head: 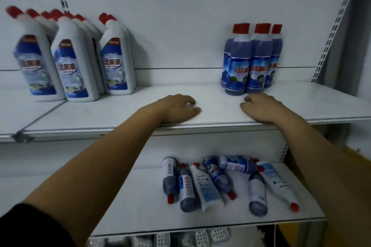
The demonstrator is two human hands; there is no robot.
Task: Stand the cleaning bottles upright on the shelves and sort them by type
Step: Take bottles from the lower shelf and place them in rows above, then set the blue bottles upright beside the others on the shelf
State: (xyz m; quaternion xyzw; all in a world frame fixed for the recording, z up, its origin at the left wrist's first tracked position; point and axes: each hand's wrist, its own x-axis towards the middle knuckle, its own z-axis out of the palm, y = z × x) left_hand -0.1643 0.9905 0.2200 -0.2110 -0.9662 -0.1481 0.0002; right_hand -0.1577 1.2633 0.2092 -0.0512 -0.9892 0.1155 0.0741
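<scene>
Several white angled-neck bottles with red caps [76, 66] stand upright at the left of the upper shelf [216, 106]. At its right stands a group of round dark-blue bottles with red caps [251, 62]. My left hand [178, 108] rests palm down on the upper shelf's front, empty. Just in front of the blue bottles my right hand [261, 107] lies palm down, empty too. On the lower shelf [140, 206], several bottles of both types [224, 182] lie on their sides in a heap.
The white back panel [180, 16] has slotted uprights at left and right. A seam splits the upper shelf near the left. Under the lower shelf, white perforated items [208, 236] show. An orange-brown surface [291, 234] is at the right.
</scene>
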